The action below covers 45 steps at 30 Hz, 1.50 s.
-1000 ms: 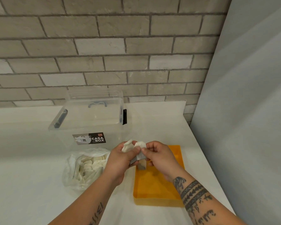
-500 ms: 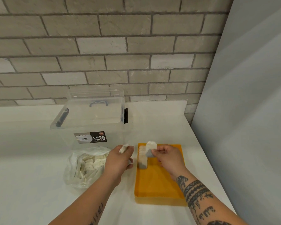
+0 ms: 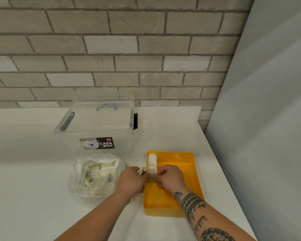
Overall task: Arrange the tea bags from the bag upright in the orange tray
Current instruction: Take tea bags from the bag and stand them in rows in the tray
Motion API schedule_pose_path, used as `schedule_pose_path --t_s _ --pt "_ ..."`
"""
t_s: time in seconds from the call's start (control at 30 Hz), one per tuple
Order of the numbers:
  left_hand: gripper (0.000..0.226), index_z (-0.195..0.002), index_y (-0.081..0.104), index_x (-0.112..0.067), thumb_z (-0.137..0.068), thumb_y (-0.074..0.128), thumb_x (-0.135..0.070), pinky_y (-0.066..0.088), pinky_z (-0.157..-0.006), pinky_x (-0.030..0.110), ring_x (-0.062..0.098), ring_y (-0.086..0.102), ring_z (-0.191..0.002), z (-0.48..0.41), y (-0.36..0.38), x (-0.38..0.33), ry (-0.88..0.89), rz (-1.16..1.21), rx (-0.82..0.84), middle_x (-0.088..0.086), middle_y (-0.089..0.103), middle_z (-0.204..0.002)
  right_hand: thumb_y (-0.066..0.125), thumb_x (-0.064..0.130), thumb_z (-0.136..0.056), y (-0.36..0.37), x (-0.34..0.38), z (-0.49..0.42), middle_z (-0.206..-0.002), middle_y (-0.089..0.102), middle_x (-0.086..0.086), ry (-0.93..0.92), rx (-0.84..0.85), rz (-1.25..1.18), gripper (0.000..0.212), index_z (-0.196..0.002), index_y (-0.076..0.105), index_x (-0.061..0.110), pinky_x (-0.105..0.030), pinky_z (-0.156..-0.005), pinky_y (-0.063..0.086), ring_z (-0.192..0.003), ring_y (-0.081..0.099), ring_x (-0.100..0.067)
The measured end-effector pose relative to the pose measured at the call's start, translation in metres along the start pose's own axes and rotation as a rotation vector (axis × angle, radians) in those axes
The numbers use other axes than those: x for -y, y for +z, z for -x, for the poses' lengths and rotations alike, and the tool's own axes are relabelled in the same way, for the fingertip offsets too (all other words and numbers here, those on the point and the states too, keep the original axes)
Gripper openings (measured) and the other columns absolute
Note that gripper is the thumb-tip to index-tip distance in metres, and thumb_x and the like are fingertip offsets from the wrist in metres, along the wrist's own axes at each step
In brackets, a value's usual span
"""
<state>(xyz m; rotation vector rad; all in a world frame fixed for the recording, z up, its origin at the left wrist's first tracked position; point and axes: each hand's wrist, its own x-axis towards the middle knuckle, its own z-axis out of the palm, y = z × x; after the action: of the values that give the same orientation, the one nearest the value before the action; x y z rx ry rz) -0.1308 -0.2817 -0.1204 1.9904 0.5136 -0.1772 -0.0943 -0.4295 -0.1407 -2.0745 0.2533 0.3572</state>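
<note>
Left hand (image 3: 130,182) grips spare tea bags (image 3: 140,170); right hand (image 3: 169,178) pinches nearest upright bag (image 3: 152,169) in orange tray (image 3: 178,159).

Black banded tattoos on right forearm (image 3: 195,208), small tattoo on left forearm (image 3: 102,221).

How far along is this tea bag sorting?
Barely started. A short row of white tea bags stands along the left wall of the orange plastic tray. The right hand pinches the next tea bag at the row's near end; the left hand grips spare tea bags. The clear plastic bag holds many more.
</note>
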Motion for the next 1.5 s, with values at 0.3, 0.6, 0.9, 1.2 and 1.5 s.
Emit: schedule_pose_path --t_s 0.3,0.6,0.9,1.2,1.5 --pt "0.013 -0.08 0.071 -0.009 -0.084 0.075 -0.021 0.056 -0.054 0.028 0.019 0.064 -0.057 -0.003 0.0 0.003 -0.031 0.058 0.029 0.006 0.067 -0.063 0.093 0.028 -0.066 -0.002 -0.006 0.0 -0.08 0.071 0.008 -0.031 0.009 0.11 0.034 -0.083 0.063 0.027 -0.024 -0.066 0.056 -0.073 0.068 -0.009" --pt "0.021 -0.083 0.071 -0.01 -0.086 0.079 -0.029 0.056 -0.054 0.026 0.02 0.066 -0.063 0.0 0.001 0.003 -0.052 0.088 0.04 0.01 0.07 -0.073 0.093 0.027 -0.068 -0.001 -0.007 -0.006 -0.08 0.069 0.01 -0.057 0.013 0.109 0.033 -0.08 0.063 0.028 -0.017 -0.065 0.049 -0.076 0.064 -0.004" --pt "0.035 -0.1 0.065 -0.012 -0.085 0.081 -0.039 0.064 -0.065 0.039 0.023 0.069 -0.068 0.01 -0.009 -0.01 -0.109 0.296 -0.043 0.012 0.074 -0.084 0.083 0.029 -0.081 -0.018 0.002 0.005 -0.089 0.067 0.013 -0.144 -0.043 -0.019 0.021 -0.089 0.064 0.028 -0.008 -0.058 0.038 -0.083 0.062 0.0" --pt "0.053 -0.119 0.066 -0.001 -0.091 0.065 -0.047 0.063 -0.08 0.03 0.023 0.073 -0.098 0.021 -0.021 -0.045 -0.119 0.752 0.333 0.018 0.075 -0.111 0.08 0.034 -0.084 -0.026 0.034 0.033 -0.1 0.067 0.004 -0.277 0.105 -0.311 0.024 -0.104 0.068 0.028 -0.01 -0.061 0.048 -0.082 0.064 -0.004" --pt "0.028 -0.121 0.065 -0.002 -0.094 0.062 0.004 0.064 -0.066 0.028 0.029 0.075 -0.095 0.021 -0.018 -0.046 -0.035 0.782 0.352 0.021 0.074 -0.112 0.079 0.031 -0.085 -0.039 0.032 0.034 -0.087 0.071 0.007 -0.282 0.01 -0.349 0.016 -0.096 0.074 0.021 -0.01 -0.064 0.048 -0.081 0.066 -0.001"
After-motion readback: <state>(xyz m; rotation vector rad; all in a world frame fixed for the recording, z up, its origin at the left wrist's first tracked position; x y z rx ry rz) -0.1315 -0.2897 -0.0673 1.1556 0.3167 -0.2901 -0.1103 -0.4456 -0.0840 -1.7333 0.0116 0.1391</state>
